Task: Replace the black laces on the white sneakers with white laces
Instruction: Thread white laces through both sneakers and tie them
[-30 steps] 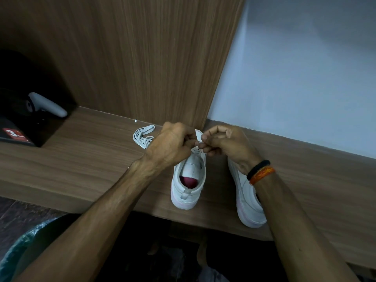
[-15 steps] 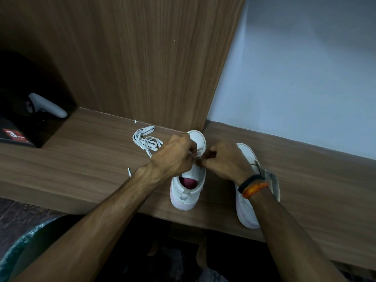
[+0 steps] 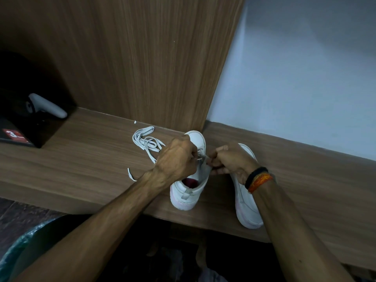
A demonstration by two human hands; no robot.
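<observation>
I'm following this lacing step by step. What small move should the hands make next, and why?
Probably draw the white lace through the left sneaker's eyelets and snug it. Both the left hand and right hand pinch at its tongue, with a thin white strand between them, and loose lace lies on the shelf.

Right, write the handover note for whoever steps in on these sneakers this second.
Left hand and right hand: both pinch a white lace over the eyelets of the left sneaker, mid-threading.
Right sneaker: stands beside it on the wooden shelf, mostly under the right forearm; its lacing cannot be seen.
Spare white lace: loose bundle on the shelf, left of the hands.
Done: no black laces in view.
Left: finish lacing the left sneaker, then check and lace the right one.
</observation>
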